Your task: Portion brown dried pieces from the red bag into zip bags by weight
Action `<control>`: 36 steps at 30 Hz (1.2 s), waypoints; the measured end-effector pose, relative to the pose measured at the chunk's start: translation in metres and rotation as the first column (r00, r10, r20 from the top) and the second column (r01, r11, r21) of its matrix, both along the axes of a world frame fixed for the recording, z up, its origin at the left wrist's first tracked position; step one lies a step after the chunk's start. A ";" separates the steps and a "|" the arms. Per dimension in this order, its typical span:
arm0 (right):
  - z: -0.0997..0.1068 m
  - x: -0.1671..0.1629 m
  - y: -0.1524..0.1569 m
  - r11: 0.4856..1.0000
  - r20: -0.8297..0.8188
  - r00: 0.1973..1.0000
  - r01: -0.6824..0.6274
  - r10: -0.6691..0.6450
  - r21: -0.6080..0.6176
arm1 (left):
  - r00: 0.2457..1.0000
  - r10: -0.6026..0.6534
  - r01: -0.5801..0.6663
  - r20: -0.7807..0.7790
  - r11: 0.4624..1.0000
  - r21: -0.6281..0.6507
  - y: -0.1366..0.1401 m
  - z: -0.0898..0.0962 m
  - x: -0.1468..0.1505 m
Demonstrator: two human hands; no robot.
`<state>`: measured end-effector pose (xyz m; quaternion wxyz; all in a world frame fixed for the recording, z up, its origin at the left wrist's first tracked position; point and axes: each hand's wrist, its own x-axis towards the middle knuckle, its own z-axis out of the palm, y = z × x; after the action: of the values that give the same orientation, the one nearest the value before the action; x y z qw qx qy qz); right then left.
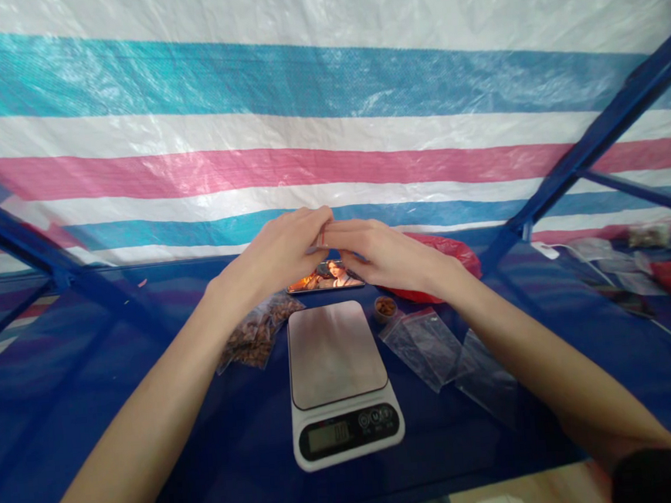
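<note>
Both hands meet in the air above the far side of the scale. The fingers of my left hand are curled and pressed against those of my right hand. Between the fingertips shows a thin reddish line; what they pinch, if anything, is too small to name. Beneath them a phone displays a picture. Closest to me is a white kitchen scale with a bare steel plate, its display apparently near zero. Clear bags of brown pieces lie left of it. A small round cup of brown pieces stands on its right.
Flat clear zip bags lie right of the scale. Behind my right wrist is a red plastic bag. Blue metal posts flank the blue shelf, with striped sheeting behind. More plastic bags lie far right.
</note>
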<state>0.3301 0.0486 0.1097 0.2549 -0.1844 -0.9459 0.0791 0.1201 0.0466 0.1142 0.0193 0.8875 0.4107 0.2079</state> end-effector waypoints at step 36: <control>-0.107 0.082 -0.030 0.860 0.092 0.902 0.429 -0.421 -0.275 | 0.979 0.202 -0.197 0.001 0.952 0.235 -0.051 -0.080 -0.032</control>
<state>0.4126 0.0189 0.0029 0.2227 -0.4246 -0.8637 0.1556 0.0876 -0.0048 0.0341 -0.1114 0.8400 0.4710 0.2454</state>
